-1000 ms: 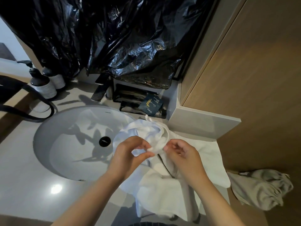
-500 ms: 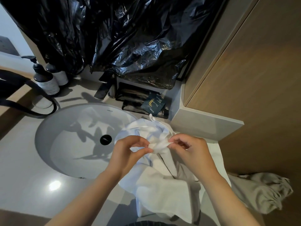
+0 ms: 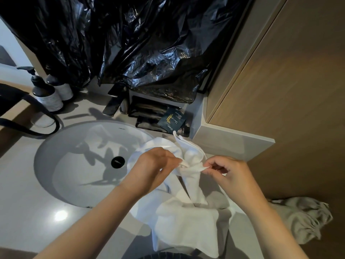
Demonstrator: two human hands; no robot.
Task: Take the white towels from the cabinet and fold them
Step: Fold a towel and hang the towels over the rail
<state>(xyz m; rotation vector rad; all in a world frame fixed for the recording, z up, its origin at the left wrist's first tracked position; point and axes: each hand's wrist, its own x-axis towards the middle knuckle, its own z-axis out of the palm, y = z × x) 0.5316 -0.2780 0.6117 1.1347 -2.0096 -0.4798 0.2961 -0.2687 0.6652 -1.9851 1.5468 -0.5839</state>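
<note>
A crumpled white towel [image 3: 184,223] lies bunched on the counter to the right of the sink and hangs over the counter's front edge. My left hand [image 3: 151,169] pinches a fold of its upper edge. My right hand [image 3: 229,174] pinches the same edge a little to the right, and a short strip of cloth is stretched between the two hands. Wooden cabinet doors [image 3: 280,90] stand shut at the right.
A round sink [image 3: 78,165] sits at the left of the grey counter [image 3: 22,193]. Two pump bottles [image 3: 46,94], a black faucet [image 3: 113,103], a tray of dark toiletry packets [image 3: 158,116] and a black plastic sheet [image 3: 121,40] line the back. A grey cloth [image 3: 302,219] hangs lower right.
Both hands have drawn apart along the towel's edge, the right one moving rightward, so a short stretch of cloth now spans between them.
</note>
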